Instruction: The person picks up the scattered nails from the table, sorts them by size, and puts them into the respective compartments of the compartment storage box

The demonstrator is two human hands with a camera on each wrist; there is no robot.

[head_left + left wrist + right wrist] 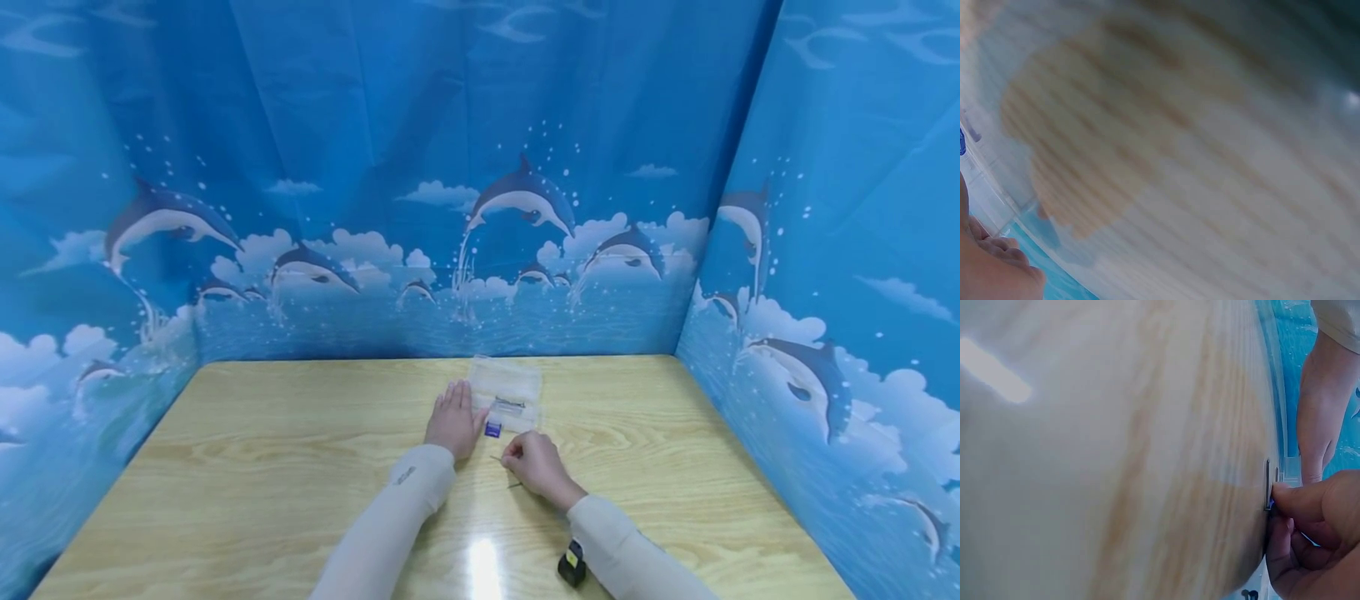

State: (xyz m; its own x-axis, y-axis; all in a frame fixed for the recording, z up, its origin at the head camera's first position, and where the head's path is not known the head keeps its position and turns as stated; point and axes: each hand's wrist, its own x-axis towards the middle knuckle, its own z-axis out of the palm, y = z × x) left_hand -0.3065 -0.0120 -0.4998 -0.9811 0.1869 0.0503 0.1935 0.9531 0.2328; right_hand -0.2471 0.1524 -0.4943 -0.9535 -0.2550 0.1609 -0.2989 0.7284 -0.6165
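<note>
My right hand (536, 462) pinches a thin metal rod (496, 458) between thumb and fingertips, just above the table; its exact kind is too small to tell. A second thin dark rod (1267, 484) lies on the table beside the thumb, seemingly bent at one end. My left hand (453, 421) lies flat with fingers extended at the left side of a clear plastic case (517, 382), thumb by its near edge. The case stands open, lid toward the back, with several thin metal pieces (510, 405) inside. A small blue label (492, 429) sits at its near edge.
A black tape measure (572, 565) with a yellow label stands near the front, beside my right sleeve. The wood-grain table (285, 475) meets a blue dolphin-print curtain (360, 308) at the back and sides.
</note>
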